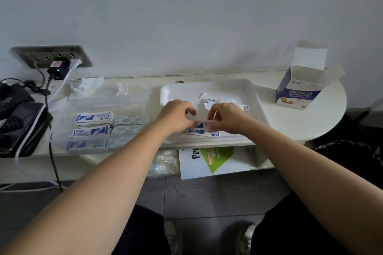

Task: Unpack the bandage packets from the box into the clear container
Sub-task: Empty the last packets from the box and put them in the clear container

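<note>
While the left hand [176, 116] and right hand [228, 118] pinch one packet [204, 124], the box [300, 89] stands open.
Stacks [94, 119] already lie in the container [99, 101]; a few packets [204, 133] remain on the tray [207, 87].

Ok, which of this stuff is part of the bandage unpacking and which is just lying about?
In the job:
open box
clear container with stacked packets
white tray
packet pinched between left hand and right hand

Lying about:
wall socket
black charger
black device
booklet and plastic bag on the lower shelf
</note>
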The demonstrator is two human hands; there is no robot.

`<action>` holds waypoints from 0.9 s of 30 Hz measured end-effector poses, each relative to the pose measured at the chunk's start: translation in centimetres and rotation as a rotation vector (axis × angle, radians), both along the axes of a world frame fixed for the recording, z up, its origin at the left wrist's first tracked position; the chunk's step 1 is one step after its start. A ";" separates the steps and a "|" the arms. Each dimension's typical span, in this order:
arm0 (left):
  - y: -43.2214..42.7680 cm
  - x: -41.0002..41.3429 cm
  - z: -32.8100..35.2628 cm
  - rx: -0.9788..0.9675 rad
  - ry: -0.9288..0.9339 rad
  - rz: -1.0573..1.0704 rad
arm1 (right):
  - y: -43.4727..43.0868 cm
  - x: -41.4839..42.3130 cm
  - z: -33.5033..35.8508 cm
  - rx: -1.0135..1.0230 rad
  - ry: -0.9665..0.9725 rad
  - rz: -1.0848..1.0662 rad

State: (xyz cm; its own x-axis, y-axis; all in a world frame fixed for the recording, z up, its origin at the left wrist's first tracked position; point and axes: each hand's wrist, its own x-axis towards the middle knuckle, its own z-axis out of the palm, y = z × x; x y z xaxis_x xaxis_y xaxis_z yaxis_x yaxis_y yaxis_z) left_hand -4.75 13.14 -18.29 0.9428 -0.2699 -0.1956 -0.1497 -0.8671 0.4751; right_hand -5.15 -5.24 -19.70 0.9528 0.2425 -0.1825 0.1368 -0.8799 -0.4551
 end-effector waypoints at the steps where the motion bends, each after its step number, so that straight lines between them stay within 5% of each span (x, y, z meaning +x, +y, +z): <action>1: -0.3 0.0 -0.2 0.052 -0.006 -0.050 | 0.1 0.0 -0.1 -0.020 -0.023 0.011; 15: -1.7 0.1 -0.9 0.262 0.008 -0.128 | 0.8 0.0 0.1 -0.201 0.040 0.155; 21: -1.5 0.0 -0.9 0.196 0.089 -0.083 | 0.5 -0.2 0.7 -0.038 0.176 0.129; 27: -1.2 0.3 -0.3 0.086 0.002 -0.011 | 0.5 0.1 1.0 -0.042 -0.110 0.072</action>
